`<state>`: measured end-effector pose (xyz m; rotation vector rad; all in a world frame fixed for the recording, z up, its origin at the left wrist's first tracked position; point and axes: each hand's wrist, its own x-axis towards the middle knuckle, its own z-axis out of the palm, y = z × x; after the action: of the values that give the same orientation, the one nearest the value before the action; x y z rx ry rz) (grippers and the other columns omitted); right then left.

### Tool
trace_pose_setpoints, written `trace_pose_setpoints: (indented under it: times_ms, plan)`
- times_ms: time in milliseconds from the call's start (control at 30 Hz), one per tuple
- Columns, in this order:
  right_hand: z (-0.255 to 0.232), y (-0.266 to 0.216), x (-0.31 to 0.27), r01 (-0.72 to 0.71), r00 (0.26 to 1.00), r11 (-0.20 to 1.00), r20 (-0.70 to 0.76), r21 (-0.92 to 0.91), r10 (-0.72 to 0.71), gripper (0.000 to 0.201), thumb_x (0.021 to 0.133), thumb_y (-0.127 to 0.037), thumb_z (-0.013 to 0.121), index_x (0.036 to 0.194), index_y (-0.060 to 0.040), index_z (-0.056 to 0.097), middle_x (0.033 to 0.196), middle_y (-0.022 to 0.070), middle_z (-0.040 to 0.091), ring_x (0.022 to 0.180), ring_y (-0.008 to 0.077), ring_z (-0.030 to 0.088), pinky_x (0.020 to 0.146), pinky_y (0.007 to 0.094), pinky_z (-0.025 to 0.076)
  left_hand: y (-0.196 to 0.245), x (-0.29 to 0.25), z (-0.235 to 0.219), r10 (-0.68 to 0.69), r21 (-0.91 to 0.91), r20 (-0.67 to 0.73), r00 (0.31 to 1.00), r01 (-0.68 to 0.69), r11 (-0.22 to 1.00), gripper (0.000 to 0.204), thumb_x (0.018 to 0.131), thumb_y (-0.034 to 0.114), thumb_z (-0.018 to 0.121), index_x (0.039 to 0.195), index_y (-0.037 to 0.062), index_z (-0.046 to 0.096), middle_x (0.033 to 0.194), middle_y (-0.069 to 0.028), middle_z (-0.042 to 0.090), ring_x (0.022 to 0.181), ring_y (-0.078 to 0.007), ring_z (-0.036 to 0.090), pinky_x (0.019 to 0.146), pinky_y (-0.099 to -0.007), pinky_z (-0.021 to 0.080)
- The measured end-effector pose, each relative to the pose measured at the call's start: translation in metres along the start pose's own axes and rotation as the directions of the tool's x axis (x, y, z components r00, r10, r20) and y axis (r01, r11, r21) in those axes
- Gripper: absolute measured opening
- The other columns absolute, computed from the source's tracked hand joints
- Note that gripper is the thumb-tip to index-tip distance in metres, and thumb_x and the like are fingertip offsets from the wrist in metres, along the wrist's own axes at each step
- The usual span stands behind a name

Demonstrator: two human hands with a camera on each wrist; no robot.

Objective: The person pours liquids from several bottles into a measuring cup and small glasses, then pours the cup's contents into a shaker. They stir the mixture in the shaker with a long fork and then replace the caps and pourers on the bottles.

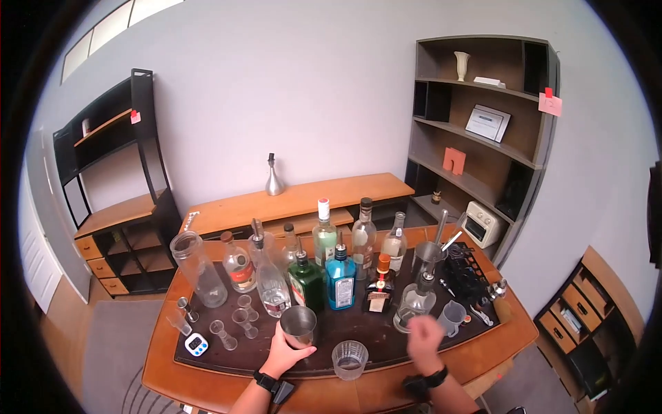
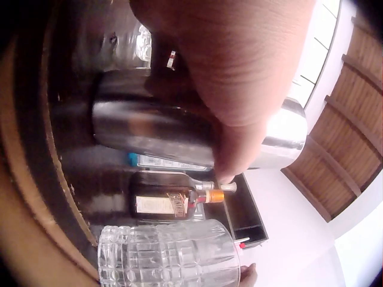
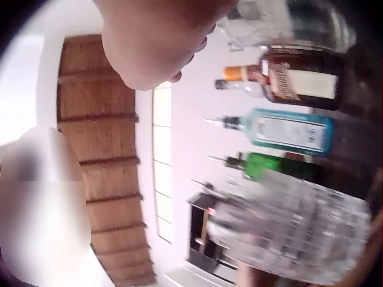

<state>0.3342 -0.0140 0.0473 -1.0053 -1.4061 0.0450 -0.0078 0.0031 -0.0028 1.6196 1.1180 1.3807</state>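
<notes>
L hand (image 1: 282,355) round metal tin (image 1: 301,331); R hand (image 1: 425,339), fingers bent, nr clear btl (image 1: 416,301).

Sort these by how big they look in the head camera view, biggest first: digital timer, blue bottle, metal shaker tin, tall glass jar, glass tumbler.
Tall glass jar
Blue bottle
Metal shaker tin and glass tumbler, too alike to rank
Digital timer

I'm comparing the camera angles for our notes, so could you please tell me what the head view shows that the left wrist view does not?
Only the head view shows the timer, the jug and the small oven. Only the left wrist view shows the wooden ceiling. Both show the glass, the orange-capped bottle and the left hand around the metal cup.
</notes>
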Motion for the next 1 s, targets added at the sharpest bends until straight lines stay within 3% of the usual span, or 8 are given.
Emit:
trace_pose_setpoints:
  times_ms: [100, 133, 200, 400, 467, 633, 733, 1000]
  plan:
    - [-0.037, 0.015, 0.090, -0.278, 0.941, 0.938, -0.137, 0.205, 0.309, 0.009, 0.096, -0.010, 0.063, 0.092, -0.0020, 0.061, 0.070, 0.0014, 0.052, 0.063, 0.0078, 0.048, 0.056, 0.0259, 0.039, 0.006, -0.003, 0.000, -0.005, 0.038, -0.022, 1.000, 0.006, 0.999, 0.093, 0.064, 0.022, 0.095, 0.138, 0.0036, 0.042, 0.129, -0.0137, 0.061, 0.119, -0.0223, 0.059, 0.103, -0.0379, 0.047]
    - [-0.050, 0.054, 0.120, -0.220, 0.964, 0.975, -0.146, 0.030, 0.222, 0.020, 0.095, -0.018, 0.068, 0.103, -0.0006, 0.061, 0.069, 0.0009, 0.054, 0.063, 0.0084, 0.050, 0.057, 0.0259, 0.041, 0.006, -0.003, 0.000, -0.012, 0.036, -0.018, 1.000, 0.013, 0.999, 0.093, 0.064, 0.022, 0.095, 0.138, 0.0036, 0.042, 0.129, -0.0137, 0.061, 0.119, -0.0223, 0.059, 0.103, -0.0379, 0.047]
    - [-0.062, 0.114, 0.166, -0.396, 0.916, 0.912, -0.118, -0.105, 0.384, 0.029, 0.094, -0.022, 0.070, 0.109, 0.0010, 0.062, 0.069, 0.0001, 0.057, 0.064, 0.0097, 0.053, 0.058, 0.0265, 0.043, 0.006, -0.003, 0.000, -0.021, 0.047, -0.017, 1.000, 0.021, 0.999, 0.092, 0.064, 0.022, 0.095, 0.137, 0.0035, 0.042, 0.126, -0.0136, 0.063, 0.117, -0.0220, 0.061, 0.101, -0.0379, 0.048]
    - [-0.039, 0.190, 0.216, -0.473, 0.807, 0.844, 0.261, -0.253, 0.530, 0.033, 0.096, -0.031, 0.067, 0.090, 0.0008, 0.069, 0.069, 0.0011, 0.061, 0.063, 0.0108, 0.056, 0.061, 0.0305, 0.046, 0.013, -0.002, -0.002, -0.005, 0.065, 0.002, 1.000, 0.004, 0.998, 0.090, 0.066, 0.022, 0.095, 0.136, 0.0029, 0.043, 0.121, -0.0130, 0.066, 0.113, -0.0212, 0.063, 0.099, -0.0373, 0.049]
    - [-0.031, 0.193, 0.219, -0.466, 0.761, 0.855, 0.391, -0.228, 0.519, 0.038, 0.100, -0.038, 0.062, 0.082, -0.0044, 0.067, 0.060, -0.0025, 0.053, 0.052, 0.0088, 0.048, 0.050, 0.0253, 0.036, 0.013, -0.002, -0.003, -0.011, 0.049, 0.006, 1.000, 0.011, 0.999, 0.091, 0.066, 0.022, 0.095, 0.137, 0.0023, 0.042, 0.124, -0.0141, 0.064, 0.115, -0.0224, 0.062, 0.101, -0.0378, 0.049]
    - [-0.026, 0.176, 0.224, -0.312, 0.722, 0.857, 0.484, -0.411, 0.495, 0.044, 0.103, -0.034, 0.053, 0.077, -0.0024, 0.068, 0.063, 0.0056, 0.065, 0.060, 0.0154, 0.061, 0.062, 0.0317, 0.047, 0.007, -0.001, -0.004, 0.001, 0.073, 0.024, 1.000, -0.003, 0.997, 0.096, 0.066, 0.022, 0.095, 0.141, 0.0013, 0.040, 0.131, -0.0158, 0.061, 0.121, -0.0250, 0.059, 0.104, -0.0392, 0.047]
    - [-0.040, 0.140, 0.249, -0.258, 0.881, 0.923, 0.322, -0.285, 0.345, 0.049, 0.104, -0.036, 0.048, 0.075, -0.0014, 0.067, 0.061, 0.0059, 0.064, 0.058, 0.0161, 0.060, 0.059, 0.0320, 0.047, 0.012, 0.000, -0.005, -0.003, 0.058, 0.025, 1.000, 0.002, 0.998, 0.096, 0.065, 0.022, 0.095, 0.141, 0.0008, 0.040, 0.130, -0.0155, 0.061, 0.120, -0.0248, 0.060, 0.103, -0.0389, 0.047]
    - [-0.088, -0.008, 0.287, -0.333, 0.921, 0.892, 0.308, 0.307, 0.238, 0.045, 0.110, -0.033, 0.042, 0.091, 0.0017, 0.064, 0.071, 0.0092, 0.066, 0.052, 0.0125, 0.060, 0.049, 0.0230, 0.046, 0.014, 0.005, -0.005, 0.010, 0.082, 0.027, 1.000, -0.012, 0.997, 0.096, 0.065, 0.020, 0.095, 0.142, 0.0019, 0.040, 0.128, -0.0140, 0.063, 0.119, -0.0237, 0.061, 0.103, -0.0385, 0.048]
